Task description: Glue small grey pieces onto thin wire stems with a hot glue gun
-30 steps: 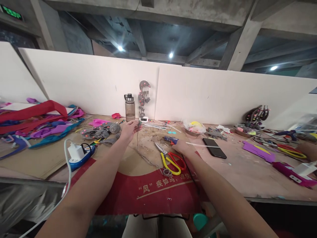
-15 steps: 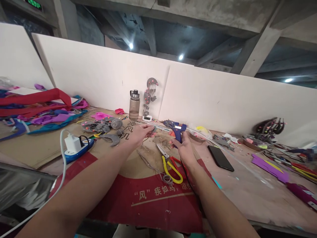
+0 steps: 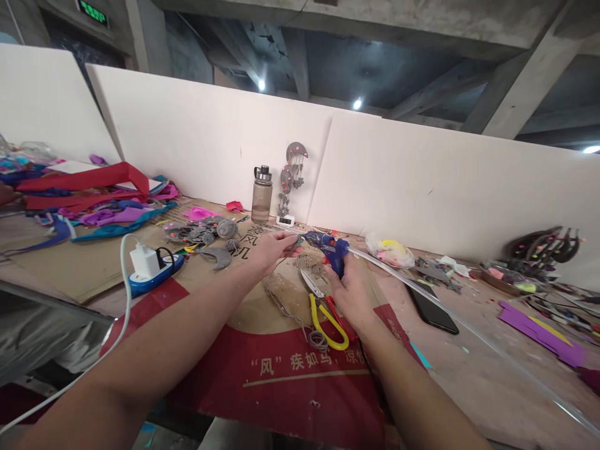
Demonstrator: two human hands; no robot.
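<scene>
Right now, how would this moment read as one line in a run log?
right hand: grips blue hot glue gun | left hand: pinches small grey piece at its nozzle | nearby: yellow-handled scissors on cardboard

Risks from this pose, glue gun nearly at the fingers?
1. The blue hot-glue gun in the right hand points its nozzle at the left hand's fingertips pinching a small grey piece: burn risk.
2. The long clear glue stick trails over the black phone and may sweep clutter.

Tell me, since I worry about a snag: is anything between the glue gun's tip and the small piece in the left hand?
Nothing visible. The glue gun in the right hand points straight at the piece pinched by the left hand.
</scene>
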